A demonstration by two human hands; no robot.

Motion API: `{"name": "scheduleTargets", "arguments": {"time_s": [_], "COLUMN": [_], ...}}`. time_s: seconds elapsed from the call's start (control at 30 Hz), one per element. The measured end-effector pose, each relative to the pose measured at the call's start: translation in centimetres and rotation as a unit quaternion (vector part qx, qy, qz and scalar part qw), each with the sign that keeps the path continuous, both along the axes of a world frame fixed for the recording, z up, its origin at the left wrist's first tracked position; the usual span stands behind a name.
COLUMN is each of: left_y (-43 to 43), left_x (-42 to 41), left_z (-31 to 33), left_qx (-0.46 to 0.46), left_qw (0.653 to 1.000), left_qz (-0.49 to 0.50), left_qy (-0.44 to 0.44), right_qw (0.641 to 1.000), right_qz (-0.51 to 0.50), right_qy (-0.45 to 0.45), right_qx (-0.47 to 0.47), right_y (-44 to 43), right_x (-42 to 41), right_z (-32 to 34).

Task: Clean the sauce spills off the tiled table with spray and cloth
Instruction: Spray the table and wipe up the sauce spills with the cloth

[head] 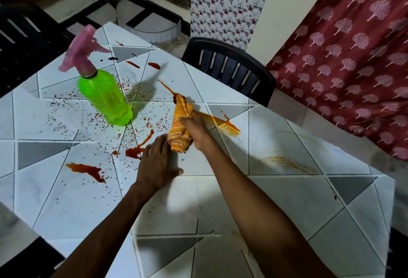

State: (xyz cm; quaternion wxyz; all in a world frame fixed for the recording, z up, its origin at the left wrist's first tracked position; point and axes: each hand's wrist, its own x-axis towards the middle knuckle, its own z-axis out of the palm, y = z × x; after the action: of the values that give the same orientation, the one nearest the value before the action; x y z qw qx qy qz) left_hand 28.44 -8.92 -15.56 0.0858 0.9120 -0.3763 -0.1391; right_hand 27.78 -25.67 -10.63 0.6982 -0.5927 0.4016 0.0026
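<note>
Right hand (pixel 196 132) gripped a rolled orange cloth (pixel 180 121), right of the green plastic spray bottle (pixel 106 99), left hand (pixel 156 163) lay flat, fingertips (pixel 162 139) touching its end.

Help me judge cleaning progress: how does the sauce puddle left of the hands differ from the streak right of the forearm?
The puddle is thick, dark red; the streak is thin, pale orange. The puddle has sharp edges; the streak is smeared into faint lines. Both lie on the tiled table.
</note>
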Motion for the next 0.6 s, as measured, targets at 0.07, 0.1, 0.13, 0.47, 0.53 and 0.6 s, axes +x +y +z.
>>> {"name": "scheduleTargets", "arguments": {"time_s": [0.07,0.1,0.13,0.47,0.53,0.6], "left_y": [0.2,0.2,0.3,-0.3,-0.3,-0.4], "left_x": [0.3,0.4,0.5,0.4,0.1,-0.2], "left_z": [-0.2,-0.3,-0.5,0.1,0.1,0.0], "left_qx": [0.007,0.011,0.013,0.003,0.004,0.003], "left_qw": [1.000,1.000,1.000,1.000,0.999,0.999], "left_qz": [0.014,0.018,0.020,0.026,0.031,0.033], "left_qy": [0.001,-0.001,-0.005,-0.013,-0.013,-0.016], "right_qw": [1.000,1.000,1.000,0.960,0.955,0.952], "right_qz": [0.019,0.021,0.017,-0.038,-0.050,-0.048], "right_qy": [-0.001,-0.002,-0.005,0.041,0.068,0.083], "right_qx": [0.008,-0.003,-0.018,-0.274,-0.285,-0.290], "right_y": [-0.3,-0.7,-1.5,-13.7,-14.8,-14.9], "right_x": [-0.1,-0.5,-1.1,-8.7,-8.4,-7.0], "right_z": [0.6,1.3,1.7,3.4,3.1,2.6]}}
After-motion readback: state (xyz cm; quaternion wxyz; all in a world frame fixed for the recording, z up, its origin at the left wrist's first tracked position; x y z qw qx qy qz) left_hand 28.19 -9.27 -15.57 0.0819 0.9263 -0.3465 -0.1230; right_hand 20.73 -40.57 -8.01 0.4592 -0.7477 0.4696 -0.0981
